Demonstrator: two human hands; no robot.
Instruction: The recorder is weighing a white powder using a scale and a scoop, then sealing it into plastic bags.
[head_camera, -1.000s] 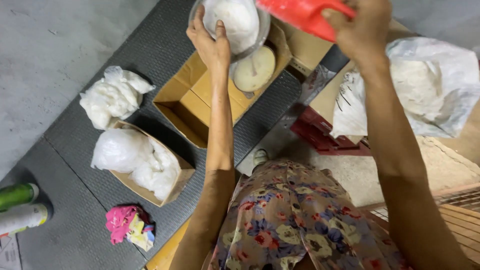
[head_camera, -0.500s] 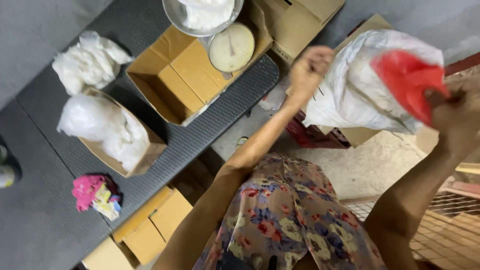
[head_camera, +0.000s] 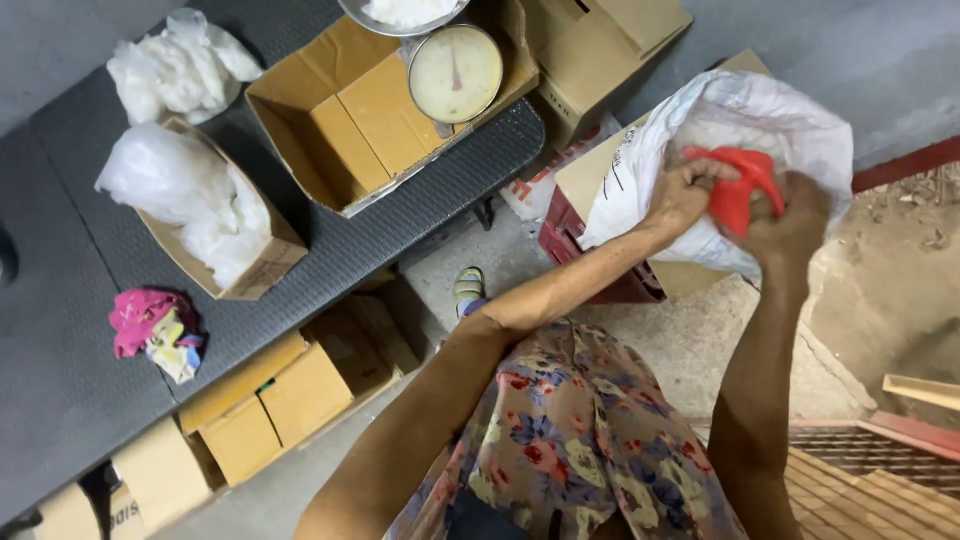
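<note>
both hands are working at the mouth of a white plastic sack (head_camera: 740, 130) standing well to the right of the table: the right hand (head_camera: 790, 215) is clenching around a red scoop (head_camera: 735, 190), and the left hand (head_camera: 685, 195) is gripping the sack's rim just beside it, fingers curled tight. the sack is bulging and is carrying dark print down its left side; it is leaning on a tan cardboard box (head_camera: 590, 180) that is sitting over a dark red crate (head_camera: 570, 245). on the dark grey table (head_camera: 60, 380), an open brown carton (head_camera: 350, 110) is lying tipped, with a round cream dial scale (head_camera: 456, 73) at its upper edge and a metal bowl (head_camera: 400, 15) of white stuff above that. a smaller open box (head_camera: 255, 265) is holding clear bags of white filling (head_camera: 185, 195); more white bags (head_camera: 175, 70) are lying loose beside it. a pink crumpled wrapper (head_camera: 150, 325) is resting near the table's front edge. flat brown cartons (head_camera: 280, 395) are stacked under the table.
</note>
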